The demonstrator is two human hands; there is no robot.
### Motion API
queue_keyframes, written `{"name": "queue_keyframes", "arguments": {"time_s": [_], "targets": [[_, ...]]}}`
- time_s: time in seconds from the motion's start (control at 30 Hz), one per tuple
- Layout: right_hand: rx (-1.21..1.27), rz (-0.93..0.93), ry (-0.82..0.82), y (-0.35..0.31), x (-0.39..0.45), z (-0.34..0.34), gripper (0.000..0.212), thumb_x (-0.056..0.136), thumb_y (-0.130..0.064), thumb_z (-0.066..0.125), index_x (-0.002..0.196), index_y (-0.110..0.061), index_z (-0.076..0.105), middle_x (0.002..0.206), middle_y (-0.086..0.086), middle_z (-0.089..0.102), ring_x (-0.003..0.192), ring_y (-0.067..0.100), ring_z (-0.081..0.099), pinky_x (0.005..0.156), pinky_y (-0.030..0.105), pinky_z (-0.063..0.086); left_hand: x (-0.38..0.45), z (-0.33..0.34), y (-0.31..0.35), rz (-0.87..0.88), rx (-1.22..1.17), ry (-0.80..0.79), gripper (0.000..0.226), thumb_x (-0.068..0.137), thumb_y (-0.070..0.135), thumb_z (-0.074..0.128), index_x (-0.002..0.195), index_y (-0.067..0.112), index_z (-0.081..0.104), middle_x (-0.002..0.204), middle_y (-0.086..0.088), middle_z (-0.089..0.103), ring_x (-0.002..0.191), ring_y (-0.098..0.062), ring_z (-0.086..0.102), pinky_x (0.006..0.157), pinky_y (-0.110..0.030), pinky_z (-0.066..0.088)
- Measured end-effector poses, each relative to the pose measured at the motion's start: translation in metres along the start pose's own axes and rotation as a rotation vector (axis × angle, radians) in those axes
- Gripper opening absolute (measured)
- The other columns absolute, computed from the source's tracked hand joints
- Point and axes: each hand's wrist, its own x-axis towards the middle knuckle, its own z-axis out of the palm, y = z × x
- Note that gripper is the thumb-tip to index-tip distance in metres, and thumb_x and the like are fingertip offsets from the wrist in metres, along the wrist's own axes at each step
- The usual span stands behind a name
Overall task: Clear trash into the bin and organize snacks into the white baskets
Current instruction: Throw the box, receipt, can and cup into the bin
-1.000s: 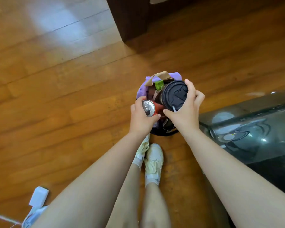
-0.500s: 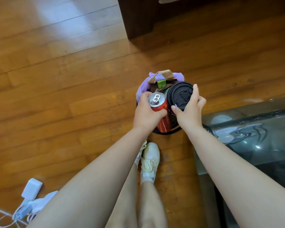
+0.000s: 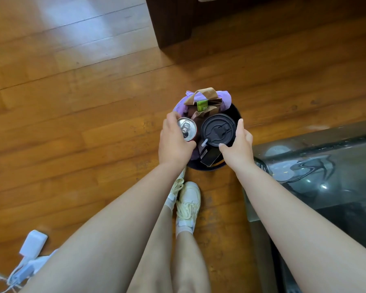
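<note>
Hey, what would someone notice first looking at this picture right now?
Two bare arms reach down over a black bin on the wooden floor. The left hand grips a drink can, and the right hand holds a black-lidded cup beside it. Behind them, a brown paper bag sticks up.
</note>
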Motion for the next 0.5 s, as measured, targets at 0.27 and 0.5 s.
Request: {"name": "queue_keyframes", "arguments": {"time_s": [0.27, 0.5], "targets": [[0.024, 0.009, 0.025, 0.003, 0.000, 0.004, 0.084, 0.087, -0.003, 0.056, 0.149, -0.027, 0.004, 0.156, 0.004, 0.008, 0.136, 0.027, 0.032, 0.100, 0.035, 0.040, -0.003, 0.002, 0.008, -0.029, -0.202, -0.001, 0.062, 0.066, 0.011, 0.075, 0.107, 0.028, 0.032, 0.113, 0.001, 0.051, 0.098, -0.019, 0.055, 0.079, -0.030, 0.047], [-0.005, 0.000, 0.003, 0.010, 0.000, 0.001, 0.084, 0.089, -0.004, 0.054, 0.149, -0.029, 0.002, 0.158, 0.002, 0.002, 0.141, 0.024, 0.024, 0.101, 0.032, 0.038, 0.007, 0.016, -0.010, -0.002, -0.042, -0.156, 0.075, 0.076, -0.001, 0.068, 0.137, 0.018, 0.030, 0.141, -0.004, 0.037, 0.126, -0.018, 0.042, 0.092, -0.015, 0.033]]}}
